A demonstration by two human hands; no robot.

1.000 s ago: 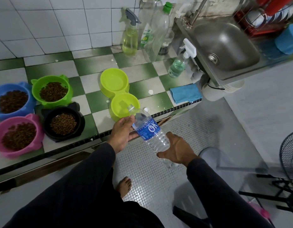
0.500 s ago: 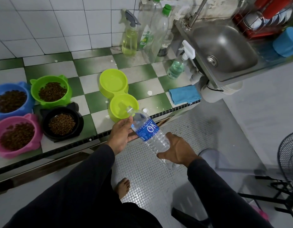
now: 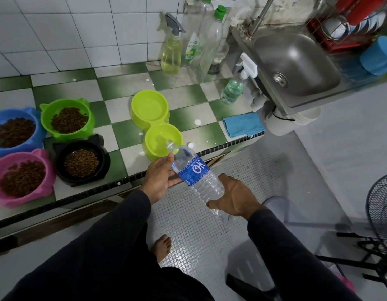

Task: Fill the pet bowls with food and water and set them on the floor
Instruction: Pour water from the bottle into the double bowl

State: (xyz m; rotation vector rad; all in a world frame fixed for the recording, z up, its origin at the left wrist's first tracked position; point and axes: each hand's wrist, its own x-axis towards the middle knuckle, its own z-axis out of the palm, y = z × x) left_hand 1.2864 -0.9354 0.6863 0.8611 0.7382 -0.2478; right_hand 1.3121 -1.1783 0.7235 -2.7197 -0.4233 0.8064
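Here, four single bowls are sitting together at the left of the tiled counter (image 3: 127, 109), each holding brown kibble: a blue bowl (image 3: 35, 117), a green bowl (image 3: 47, 114), a pink bowl (image 3: 48, 170) and a black bowl (image 3: 103, 157). One lime double bowl (image 3: 134, 109) is lying beside them near the counter's front edge. One small white cap (image 3: 191, 145) is resting just beside its nearer cup. One uncapped water bottle (image 3: 195, 170) is being tilted, its open mouth hanging over the nearer cup. The left hand (image 3: 159, 178) is cradling the bottle's shoulder, fingers stretched loosely beneath it and thumb lying along the neck. The right hand (image 3: 232, 197) is gripping the lower body, fingers curled round it. Four bottles are standing at the back wall by the sink (image 3: 270, 94).
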